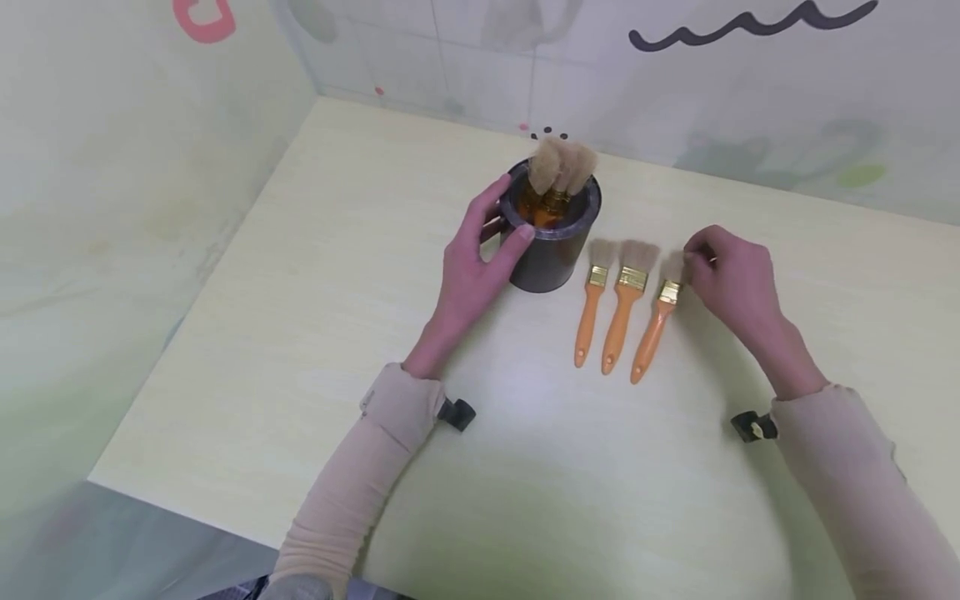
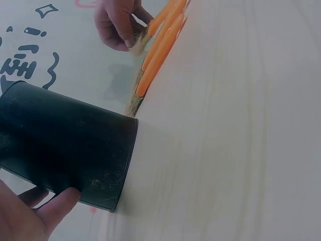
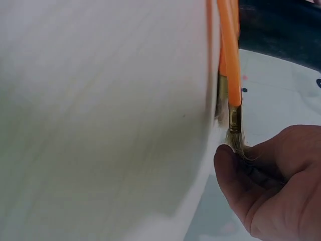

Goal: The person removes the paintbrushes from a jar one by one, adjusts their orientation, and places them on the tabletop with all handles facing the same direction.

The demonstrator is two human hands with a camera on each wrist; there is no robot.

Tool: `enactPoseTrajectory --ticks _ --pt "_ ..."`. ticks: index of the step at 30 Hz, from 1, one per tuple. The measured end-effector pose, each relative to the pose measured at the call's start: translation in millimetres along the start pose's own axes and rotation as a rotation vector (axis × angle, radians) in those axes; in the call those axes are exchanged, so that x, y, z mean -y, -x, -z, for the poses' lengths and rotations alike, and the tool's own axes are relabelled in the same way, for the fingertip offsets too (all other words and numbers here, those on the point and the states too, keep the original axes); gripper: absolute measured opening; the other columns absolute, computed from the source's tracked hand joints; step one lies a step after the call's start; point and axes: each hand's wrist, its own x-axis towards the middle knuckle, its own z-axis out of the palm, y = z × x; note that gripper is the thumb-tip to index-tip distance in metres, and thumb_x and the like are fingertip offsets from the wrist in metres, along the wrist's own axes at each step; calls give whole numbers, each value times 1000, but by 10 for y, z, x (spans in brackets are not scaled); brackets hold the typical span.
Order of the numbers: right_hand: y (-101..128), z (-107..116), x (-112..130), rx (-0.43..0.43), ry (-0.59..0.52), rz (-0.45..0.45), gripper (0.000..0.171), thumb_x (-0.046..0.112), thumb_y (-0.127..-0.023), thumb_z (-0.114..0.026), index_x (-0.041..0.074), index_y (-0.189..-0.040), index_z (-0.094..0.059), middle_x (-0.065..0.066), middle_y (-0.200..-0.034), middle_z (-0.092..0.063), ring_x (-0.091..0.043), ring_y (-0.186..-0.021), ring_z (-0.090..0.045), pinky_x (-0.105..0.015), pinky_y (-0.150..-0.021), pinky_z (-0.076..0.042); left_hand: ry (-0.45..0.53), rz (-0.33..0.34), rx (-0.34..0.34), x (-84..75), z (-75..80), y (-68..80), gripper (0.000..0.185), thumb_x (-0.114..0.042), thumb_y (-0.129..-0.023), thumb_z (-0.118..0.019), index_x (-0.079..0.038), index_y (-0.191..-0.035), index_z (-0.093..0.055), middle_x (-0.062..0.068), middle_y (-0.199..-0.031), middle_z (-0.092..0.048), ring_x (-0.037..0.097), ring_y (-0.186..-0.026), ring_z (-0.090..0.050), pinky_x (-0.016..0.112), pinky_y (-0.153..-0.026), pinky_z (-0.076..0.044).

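Observation:
My left hand [image 1: 476, 275] grips a dark round metal can [image 1: 543, 265], thumb at the near side of the rim and fingers round the far left side. Several paintbrushes [image 1: 558, 167] stand in the can with their pale bristles up. To the right of it, three paintbrushes with orange handles lie side by side, bristles away from me: a left one [image 1: 588, 321], a wider middle one [image 1: 621, 321] and a right one [image 1: 651, 340]. With thumb and fingertips my right hand [image 1: 738, 279] pinches the bristles of the right paintbrush [image 3: 231, 65].
All of this is on a pale table [image 1: 300, 333] against a wall [image 1: 480, 50] with printed drawings. A second wall [image 1: 150, 167] rises along the table's left side. Each sleeve carries a small black wrist mount, one of them [image 1: 456, 413] on the left.

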Motion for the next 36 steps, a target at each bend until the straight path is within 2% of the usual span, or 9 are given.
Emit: enactPoseTrajectory --ticks 9,15,18,21,24,27,32,36 --pt "-116 -48 -63 133 101 -162 23 14 -93 -46 3 -101 -64 -19 -93 -66 -35 -75 -56 -47 -59 -41 -4 8 3 -13 4 -26 53 -8 -92 -60 3 -141 -42 20 -139 -51 36 -119 -54 50 -101 -47" --pt "-142 -103 -83 230 143 -238 27 19 -94 -44 5 -108 -62 -17 -96 -65 -33 -74 -55 -42 -53 -41 -1 17 8 -7 10 -19 54 -8 -92 -60 3 -141 -42 20 -140 -50 36 -119 -54 50 -101 -46" --pt "-140 -107 -86 224 136 -248 28 19 -95 -44 4 -111 -62 -19 -100 -66 -35 -78 -57 -45 -56 -44 1 23 10 -5 7 -23 54 -9 -92 -61 2 -141 -43 19 -140 -50 35 -119 -54 50 -101 -46" --pt "-124 -102 -80 208 114 -250 33 19 -94 -42 2 -116 -60 -23 -109 -64 -39 -90 -58 -53 -63 -46 2 28 10 -2 4 -21 54 -9 -92 -61 2 -141 -43 19 -140 -51 34 -118 -55 50 -101 -47" --pt "-105 -108 -73 183 91 -231 37 19 -94 -41 1 -120 -59 -26 -116 -60 -42 -103 -55 -60 -69 -45 1 28 8 0 5 -16 54 -9 -91 -61 2 -141 -43 19 -139 -51 34 -118 -55 49 -100 -47" --pt "-90 -116 -63 140 89 -198 37 19 -95 -41 0 -121 -59 -27 -119 -57 -42 -108 -51 -63 -70 -44 7 21 7 1 0 -14 54 -8 -91 -61 3 -140 -43 20 -139 -51 36 -118 -55 51 -100 -47" --pt "-89 -127 -31 59 83 -156 36 22 -97 -43 2 -121 -61 -25 -115 -58 -40 -103 -54 -63 -67 -44 12 7 8 11 -16 -9 54 -7 -90 -61 5 -140 -43 22 -138 -51 38 -117 -55 53 -99 -47" --pt "-117 -104 60 -22 37 -115 35 22 -96 -45 2 -119 -63 -23 -111 -61 -38 -98 -58 -60 -68 -46 4 7 11 18 -19 -8 54 -7 -90 -61 4 -140 -43 21 -138 -52 36 -117 -55 52 -99 -47"
